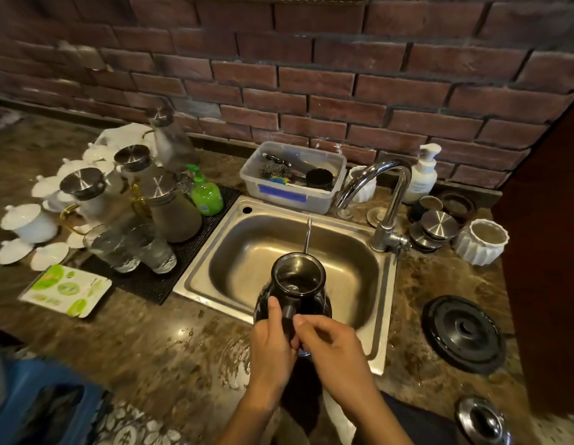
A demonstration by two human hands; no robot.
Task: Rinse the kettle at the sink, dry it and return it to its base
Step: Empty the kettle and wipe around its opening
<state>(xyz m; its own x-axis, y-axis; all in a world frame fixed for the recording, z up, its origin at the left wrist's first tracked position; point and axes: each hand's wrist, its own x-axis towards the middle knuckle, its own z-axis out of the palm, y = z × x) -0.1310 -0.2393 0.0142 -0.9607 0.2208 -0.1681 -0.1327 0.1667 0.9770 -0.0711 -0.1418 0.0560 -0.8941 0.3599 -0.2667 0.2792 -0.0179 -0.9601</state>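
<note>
Here, the kettle [316, 305] hangs over the near side of the sink [387, 300], its mouth open and bare metal showing inside. The left hand [272, 343] grips the black handle from the left, thumb laid along the top. Its other fingers wrap behind the handle and are hidden. The right hand [335, 348] meets the same handle from the right, fingers [311, 326] curled round its lower part, though the left hand covers where exactly they close. The kettle's bottom is hidden by both hands and its own body.

Just beyond the fingers, 1 thin stream of water [308, 232] falls from the tap [395, 200] and drops behind the kettle's far rim. Whether it enters the mouth or passes behind cannot be told. Right of the fingers, well apart on the tabletop [170, 342], lies the round black base [463, 332]. Nearer than the fingers and further right, a shiny lid [481, 419] sits at the frame's edge, blurred and partly cut off. Left of the fingers stand glass jugs [171, 203] on a black mat [150, 284], with white cups [32, 221] beyond them, too blurred for detail.
</note>
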